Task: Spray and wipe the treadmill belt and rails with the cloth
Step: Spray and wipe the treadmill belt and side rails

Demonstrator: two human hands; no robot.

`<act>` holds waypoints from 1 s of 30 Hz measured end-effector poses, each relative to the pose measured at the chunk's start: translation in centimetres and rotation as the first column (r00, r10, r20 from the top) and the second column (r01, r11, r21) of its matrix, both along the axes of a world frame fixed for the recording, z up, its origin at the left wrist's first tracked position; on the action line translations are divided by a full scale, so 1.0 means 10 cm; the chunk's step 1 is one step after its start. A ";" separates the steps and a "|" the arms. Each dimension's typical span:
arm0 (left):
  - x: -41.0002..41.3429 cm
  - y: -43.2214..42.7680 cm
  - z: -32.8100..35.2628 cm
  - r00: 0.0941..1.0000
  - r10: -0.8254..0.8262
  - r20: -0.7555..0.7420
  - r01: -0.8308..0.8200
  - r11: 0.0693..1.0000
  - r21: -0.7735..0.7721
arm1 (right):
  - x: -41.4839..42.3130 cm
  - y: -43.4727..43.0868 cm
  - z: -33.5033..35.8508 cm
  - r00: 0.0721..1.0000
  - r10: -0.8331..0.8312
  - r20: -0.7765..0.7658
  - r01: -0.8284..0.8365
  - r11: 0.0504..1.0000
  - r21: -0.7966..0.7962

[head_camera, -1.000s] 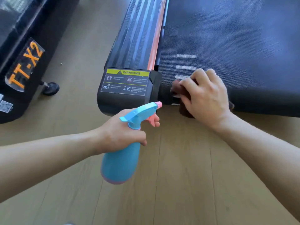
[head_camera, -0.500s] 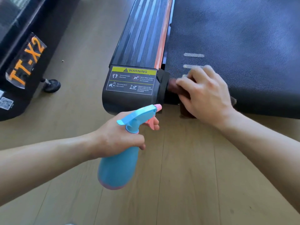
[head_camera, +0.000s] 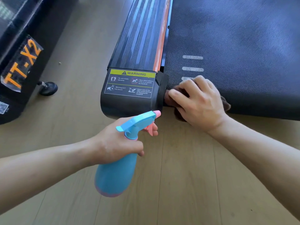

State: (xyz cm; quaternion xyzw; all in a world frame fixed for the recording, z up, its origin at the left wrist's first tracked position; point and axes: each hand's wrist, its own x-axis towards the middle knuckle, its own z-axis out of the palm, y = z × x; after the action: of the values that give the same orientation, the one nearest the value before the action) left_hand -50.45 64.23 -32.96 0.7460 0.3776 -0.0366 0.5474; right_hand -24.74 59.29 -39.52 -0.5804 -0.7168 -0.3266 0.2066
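The dark treadmill belt [head_camera: 235,46] fills the upper right, with the ribbed black left rail [head_camera: 139,38] beside it, edged by an orange strip. The rail ends in a black cap with a yellow warning label [head_camera: 132,83]. My right hand [head_camera: 199,101] presses a dark brown cloth [head_camera: 226,105] on the belt's rear edge, right against the cap; most of the cloth is hidden under the hand. My left hand [head_camera: 116,143] holds a blue spray bottle [head_camera: 116,172] by its neck over the floor, its pink nozzle pointing at the cap.
Wooden floor [head_camera: 186,184] spreads below and to the left of the treadmill. A second black machine marked FT-X2 [head_camera: 21,65] stands at the far left on a small wheel [head_camera: 48,88]. A floor strip separates it from the rail.
My right hand has slid the cloth left along the belt's rear edge until it meets the rail's end cap. The left hand and bottle have hardly moved.
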 end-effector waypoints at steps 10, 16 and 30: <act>0.12 0.01 -0.07 1.000 -0.027 -0.013 0.027 1.000 -0.001 | -0.06 -0.01 -0.12 0.998 -0.043 -0.051 0.045 0.998 0.038; 0.02 0.01 -0.11 1.000 0.018 -0.011 -0.019 1.000 -0.011 | 0.58 -0.42 -0.07 0.972 0.115 0.204 -0.101 0.992 -0.081; 0.11 -0.10 -0.04 0.995 0.094 -0.027 -0.095 0.995 -0.043 | 0.60 -0.37 -0.17 0.976 0.133 0.171 -0.125 0.991 -0.057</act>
State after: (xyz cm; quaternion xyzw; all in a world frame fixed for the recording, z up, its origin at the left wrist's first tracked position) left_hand -49.33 63.26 -33.32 0.7146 0.4182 -0.0281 0.5600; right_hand -18.72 55.60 -41.23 -0.5063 -0.7756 -0.3456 0.1506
